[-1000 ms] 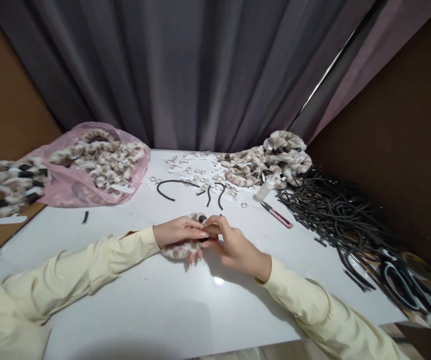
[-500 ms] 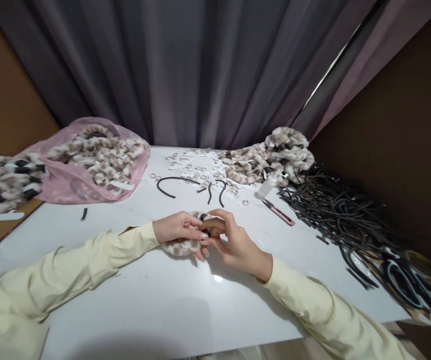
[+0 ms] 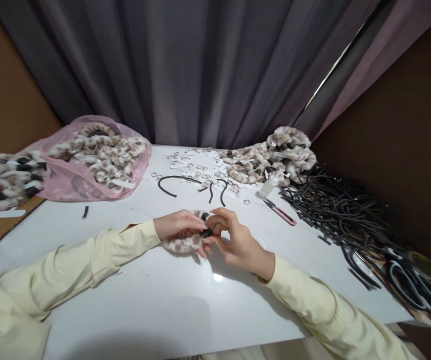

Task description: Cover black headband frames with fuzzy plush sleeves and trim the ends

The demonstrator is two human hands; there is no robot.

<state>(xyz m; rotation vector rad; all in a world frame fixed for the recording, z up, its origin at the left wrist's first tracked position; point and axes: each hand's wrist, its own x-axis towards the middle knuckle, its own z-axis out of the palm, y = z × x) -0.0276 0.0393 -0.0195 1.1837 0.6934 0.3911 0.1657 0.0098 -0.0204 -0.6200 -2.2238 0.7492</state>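
Note:
Between my hands, just above the middle of the white table, is a fluffy ring (image 3: pixel 182 245) of white plush with brown spots and a black section at its right side. My left hand (image 3: pixel 179 224) is closed round the ring's upper left, its fingertips at the black part. From the right, my right hand (image 3: pixel 234 241) pinches at the same black part with thumb and fingers. Whatever small piece lies between those fingertips is hidden. Beyond the hands lie a curved black cord (image 3: pixel 168 185) and shorter black pieces of cord (image 3: pixel 223 192).
A pink bag (image 3: pixel 63 182) of spotted plush rings stands at the left. Metal rings with white tags (image 3: pixel 202 170) and more plush rings (image 3: pixel 292 150) lie at the back. To the right are a small bottle (image 3: pixel 268 187), thread snips (image 3: pixel 281 212), black cords (image 3: pixel 343 205) and scissors (image 3: pixel 405 285).
My left fingers have shifted slightly upward on the plush ring, and more of its black section shows. The right hand stays at the same spot, its fingers a little changed.

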